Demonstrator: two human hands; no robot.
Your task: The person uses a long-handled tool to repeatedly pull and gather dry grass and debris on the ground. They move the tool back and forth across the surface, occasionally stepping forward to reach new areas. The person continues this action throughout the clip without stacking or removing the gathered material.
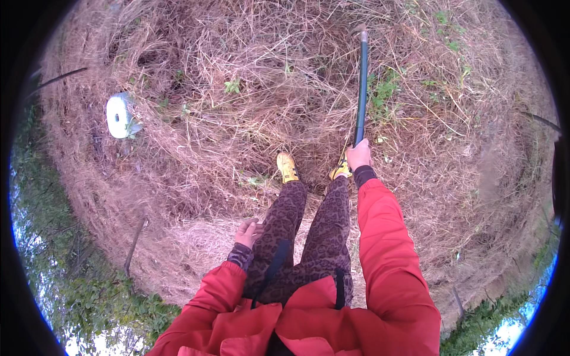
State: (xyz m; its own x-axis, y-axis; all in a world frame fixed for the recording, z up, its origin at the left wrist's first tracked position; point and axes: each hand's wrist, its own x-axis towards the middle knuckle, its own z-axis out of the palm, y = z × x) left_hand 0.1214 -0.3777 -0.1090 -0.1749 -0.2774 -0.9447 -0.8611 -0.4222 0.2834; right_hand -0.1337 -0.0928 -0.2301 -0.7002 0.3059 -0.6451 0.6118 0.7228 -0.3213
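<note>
My right hand (359, 155) is closed around the near end of a long dark green handle (363, 84). The handle points away from me over the dry grass. At its far end a small metal head (357, 30) turns to the left; whether it is a sickle blade or a hoe cannot be told. Beside my left thigh, my left hand (250, 232) hangs loosely with nothing in it, its fingers partly spread. Under the right hand is my right yellow shoe (340, 169), partly covered by the wrist and handle.
Dry cut grass (213, 147) covers the ground, with green weeds (384, 91) right of the handle. A white roll (116, 116) with a hollow core lies at the left. Thin stakes (134, 247) stand towards the rim, and leafy bushes (111, 302) grow at lower left.
</note>
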